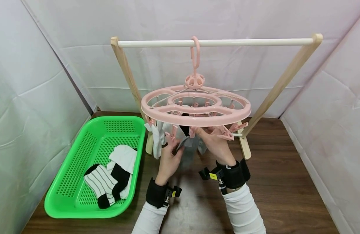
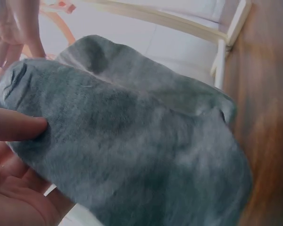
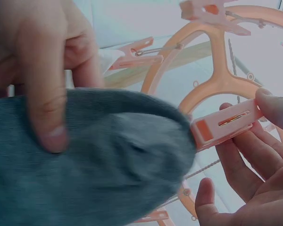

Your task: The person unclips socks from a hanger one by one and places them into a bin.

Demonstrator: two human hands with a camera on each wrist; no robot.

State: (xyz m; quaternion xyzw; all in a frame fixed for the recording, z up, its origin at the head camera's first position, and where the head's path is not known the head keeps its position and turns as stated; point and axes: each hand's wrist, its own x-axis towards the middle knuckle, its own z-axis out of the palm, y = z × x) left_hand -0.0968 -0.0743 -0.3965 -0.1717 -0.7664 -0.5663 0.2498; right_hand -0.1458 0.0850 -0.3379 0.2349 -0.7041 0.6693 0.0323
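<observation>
A grey sock (image 2: 132, 141) is pinched between the thumb and fingers of my left hand (image 1: 169, 159), below the front of a round pink clip hanger (image 1: 195, 121). My right hand (image 3: 254, 174) pinches one of the hanger's pink clothespins (image 3: 228, 123) by its handle end. The clothespin's tip meets the sock's rounded end in the right wrist view; I cannot tell whether it bites the cloth. Another grey piece of fabric (image 2: 170, 80) shows behind the sock in the left wrist view. White socks (image 1: 157, 138) hang at the hanger's left side.
The hanger's hook (image 1: 195, 53) hangs on a white bar (image 1: 250, 42) between wooden legs (image 1: 280, 87). At left stands a green basket (image 1: 68, 211) holding a striped sock (image 1: 100, 183) and other white and black socks (image 1: 123, 157). Several more clothespins (image 1: 238, 126) dangle from the hanger.
</observation>
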